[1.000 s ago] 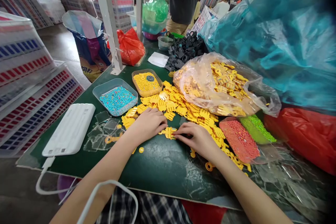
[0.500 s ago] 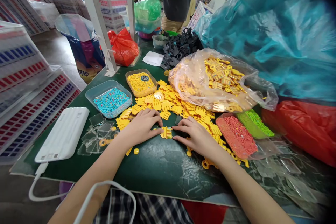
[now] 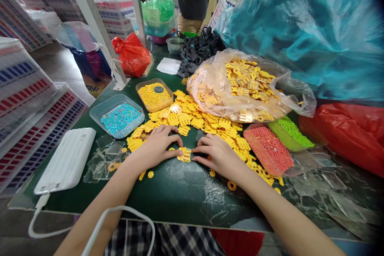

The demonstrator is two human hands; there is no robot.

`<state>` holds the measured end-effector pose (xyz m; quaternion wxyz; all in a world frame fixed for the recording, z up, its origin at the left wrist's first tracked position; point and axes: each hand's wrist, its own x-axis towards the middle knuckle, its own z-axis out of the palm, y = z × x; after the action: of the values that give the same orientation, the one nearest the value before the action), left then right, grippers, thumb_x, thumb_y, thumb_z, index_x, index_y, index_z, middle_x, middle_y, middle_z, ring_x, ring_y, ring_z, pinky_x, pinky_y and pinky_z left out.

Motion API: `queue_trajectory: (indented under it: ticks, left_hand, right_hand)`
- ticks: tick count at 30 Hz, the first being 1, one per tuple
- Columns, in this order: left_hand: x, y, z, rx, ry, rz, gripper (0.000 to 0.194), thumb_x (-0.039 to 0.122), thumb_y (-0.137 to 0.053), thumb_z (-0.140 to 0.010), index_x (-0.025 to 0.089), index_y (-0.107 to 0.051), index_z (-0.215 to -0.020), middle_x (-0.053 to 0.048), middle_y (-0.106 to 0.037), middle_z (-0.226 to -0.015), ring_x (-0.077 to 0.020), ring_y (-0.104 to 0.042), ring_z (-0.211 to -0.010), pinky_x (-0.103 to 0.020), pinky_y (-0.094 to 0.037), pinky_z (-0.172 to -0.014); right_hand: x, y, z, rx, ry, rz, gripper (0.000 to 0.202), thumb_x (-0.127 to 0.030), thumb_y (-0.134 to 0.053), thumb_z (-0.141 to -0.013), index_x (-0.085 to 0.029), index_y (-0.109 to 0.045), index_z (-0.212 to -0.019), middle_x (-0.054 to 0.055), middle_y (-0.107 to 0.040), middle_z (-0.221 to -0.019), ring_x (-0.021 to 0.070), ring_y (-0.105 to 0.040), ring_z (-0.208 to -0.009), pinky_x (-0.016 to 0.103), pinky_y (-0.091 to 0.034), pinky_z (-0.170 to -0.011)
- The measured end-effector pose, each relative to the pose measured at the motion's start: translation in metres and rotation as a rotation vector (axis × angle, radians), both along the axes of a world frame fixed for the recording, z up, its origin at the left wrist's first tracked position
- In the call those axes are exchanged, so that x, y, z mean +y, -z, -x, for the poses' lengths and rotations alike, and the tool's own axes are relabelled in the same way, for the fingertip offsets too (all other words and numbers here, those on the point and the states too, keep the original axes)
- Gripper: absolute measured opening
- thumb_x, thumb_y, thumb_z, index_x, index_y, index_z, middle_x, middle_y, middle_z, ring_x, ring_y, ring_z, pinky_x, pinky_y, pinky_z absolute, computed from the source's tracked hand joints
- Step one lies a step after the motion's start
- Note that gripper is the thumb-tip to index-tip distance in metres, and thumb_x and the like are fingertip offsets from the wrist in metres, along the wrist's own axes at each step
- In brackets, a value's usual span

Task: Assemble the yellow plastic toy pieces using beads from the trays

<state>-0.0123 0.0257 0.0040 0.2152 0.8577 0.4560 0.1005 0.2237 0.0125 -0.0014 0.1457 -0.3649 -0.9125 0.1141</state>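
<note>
In the head view, a white power bank lies by the left corner of the green tabletop, with loose clear plastic squares beside it. Farther up the left edge stand 2 trays, of blue beads and yellow beads; behind them sits a red knotted bag. A heap of yellow comb-shaped pieces crowds the space just beyond both hands, under a clear bag of more yellow parts. Black parts pile up toward the far edge. Trays of coral-red beads and green beads stand toward the right edge.

The yellow piece with coloured rows lies near the tabletop's middle, between the hands. The left hand's thumb covers its left end; whether those fingers clamp it I cannot tell. The right hand's thumb and forefinger are apart, at its right edge.

Compared with 1.0 s ago, when right thumb and forefinger met at the piece, they have parted, and the coloured rows show more fully.
</note>
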Motion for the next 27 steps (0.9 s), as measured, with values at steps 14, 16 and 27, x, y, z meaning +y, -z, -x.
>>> queue_trajectory:
  ticks: [14,16,27]
  left_hand:
    - [0.000,-0.004,-0.002,0.014,0.008,0.005,0.029,0.053,-0.062,-0.086,0.026,-0.070,-0.091,-0.006,-0.054,-0.124,-0.0295,-0.043,-0.120,-0.049,-0.033,-0.106]
    - [0.001,-0.006,-0.001,0.013,0.006,-0.010,0.029,0.052,-0.059,-0.088,0.027,-0.072,-0.090,-0.005,-0.055,-0.123,-0.0294,-0.043,-0.120,-0.049,-0.032,-0.107]
    - [0.002,-0.001,-0.001,0.040,-0.012,-0.125,0.025,0.041,-0.055,-0.093,0.025,-0.074,-0.088,-0.005,-0.060,-0.119,-0.0280,-0.046,-0.114,-0.049,-0.035,-0.100]
  right_hand:
    - [0.015,-0.006,-0.019,-0.243,0.228,-0.256,0.023,-0.039,-0.054,-0.093,-0.022,-0.069,-0.096,0.008,-0.067,-0.098,0.0266,-0.054,-0.094,0.041,-0.040,-0.081]
    - [0.015,-0.006,-0.019,-0.234,0.221,-0.245,0.022,-0.041,-0.058,-0.091,-0.022,-0.069,-0.096,0.008,-0.066,-0.098,0.0265,-0.054,-0.095,0.040,-0.040,-0.081]
    - [0.015,0.005,-0.016,-0.234,0.255,-0.369,0.021,-0.037,-0.066,-0.087,-0.021,-0.071,-0.099,0.009,-0.066,-0.099,0.0246,-0.054,-0.093,0.036,-0.040,-0.079]
